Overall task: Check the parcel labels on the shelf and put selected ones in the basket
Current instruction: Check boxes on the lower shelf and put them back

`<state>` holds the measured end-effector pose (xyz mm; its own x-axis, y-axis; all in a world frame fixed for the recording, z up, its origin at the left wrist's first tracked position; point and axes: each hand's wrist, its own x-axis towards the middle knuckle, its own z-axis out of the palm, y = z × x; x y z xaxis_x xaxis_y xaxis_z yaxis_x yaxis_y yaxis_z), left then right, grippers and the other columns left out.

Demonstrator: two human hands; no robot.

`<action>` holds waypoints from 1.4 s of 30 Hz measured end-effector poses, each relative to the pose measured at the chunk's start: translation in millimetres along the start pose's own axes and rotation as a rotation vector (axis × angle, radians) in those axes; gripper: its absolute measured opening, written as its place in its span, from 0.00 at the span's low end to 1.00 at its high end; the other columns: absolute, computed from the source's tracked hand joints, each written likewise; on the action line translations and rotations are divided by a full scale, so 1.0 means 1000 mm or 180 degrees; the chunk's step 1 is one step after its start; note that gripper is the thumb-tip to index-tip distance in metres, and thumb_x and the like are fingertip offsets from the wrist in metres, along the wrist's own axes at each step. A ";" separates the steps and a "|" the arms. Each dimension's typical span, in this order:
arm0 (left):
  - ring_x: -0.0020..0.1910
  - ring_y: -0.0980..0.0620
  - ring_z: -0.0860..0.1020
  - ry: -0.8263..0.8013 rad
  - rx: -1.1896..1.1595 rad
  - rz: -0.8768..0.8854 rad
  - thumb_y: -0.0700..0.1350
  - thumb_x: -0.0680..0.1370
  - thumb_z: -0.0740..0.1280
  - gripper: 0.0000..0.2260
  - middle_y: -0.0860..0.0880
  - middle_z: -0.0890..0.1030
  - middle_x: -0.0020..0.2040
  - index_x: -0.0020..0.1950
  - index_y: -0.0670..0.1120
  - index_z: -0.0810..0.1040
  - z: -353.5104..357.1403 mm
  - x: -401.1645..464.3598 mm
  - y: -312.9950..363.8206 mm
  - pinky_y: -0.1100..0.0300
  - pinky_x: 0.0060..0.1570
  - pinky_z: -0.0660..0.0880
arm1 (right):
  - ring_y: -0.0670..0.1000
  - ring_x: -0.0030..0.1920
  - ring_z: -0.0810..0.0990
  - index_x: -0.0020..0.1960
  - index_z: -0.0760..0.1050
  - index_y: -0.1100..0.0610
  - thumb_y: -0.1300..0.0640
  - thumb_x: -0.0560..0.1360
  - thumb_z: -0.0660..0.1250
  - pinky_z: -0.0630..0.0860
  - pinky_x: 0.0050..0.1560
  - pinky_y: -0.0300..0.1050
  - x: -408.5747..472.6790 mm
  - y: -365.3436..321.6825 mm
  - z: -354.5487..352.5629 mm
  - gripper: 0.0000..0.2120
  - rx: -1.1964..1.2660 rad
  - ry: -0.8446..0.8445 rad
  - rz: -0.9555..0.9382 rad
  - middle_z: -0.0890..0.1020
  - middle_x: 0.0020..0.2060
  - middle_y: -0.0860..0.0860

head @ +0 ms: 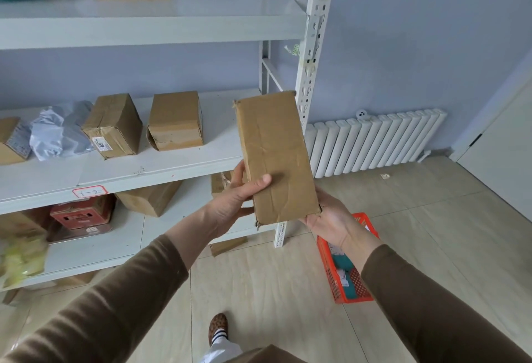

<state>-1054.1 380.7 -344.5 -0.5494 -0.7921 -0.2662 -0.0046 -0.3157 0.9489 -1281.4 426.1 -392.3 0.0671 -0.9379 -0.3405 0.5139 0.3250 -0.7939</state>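
Both hands' fingers clamped on brown parcel (277,158), red basket (334,273) holding teal packages (342,262)

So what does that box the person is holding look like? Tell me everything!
The flat cardboard box is brown, long and thin, covered in wrinkled brown tape, with scuffed, torn corners. It is held up in the air in front of the shelf post, standing on its short end and leaning a little. The left hand grips its lower left edge, thumb across the front; the right hand supports its lower right corner from behind. No label shows on the side facing us.
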 end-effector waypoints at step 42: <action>0.63 0.56 0.81 0.0305 -0.0214 0.0039 0.48 0.76 0.75 0.39 0.60 0.79 0.67 0.79 0.69 0.57 -0.040 0.080 -0.034 0.54 0.61 0.75 | 0.55 0.72 0.75 0.72 0.72 0.45 0.42 0.74 0.71 0.71 0.71 0.60 0.100 -0.002 0.012 0.28 -0.0634 0.0230 -0.0304 0.81 0.68 0.50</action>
<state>-1064.9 306.7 -404.5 -0.4666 -0.8414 -0.2727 0.0595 -0.3375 0.9395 -1265.9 330.5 -418.3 -0.0389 -0.9567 -0.2885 0.3356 0.2595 -0.9056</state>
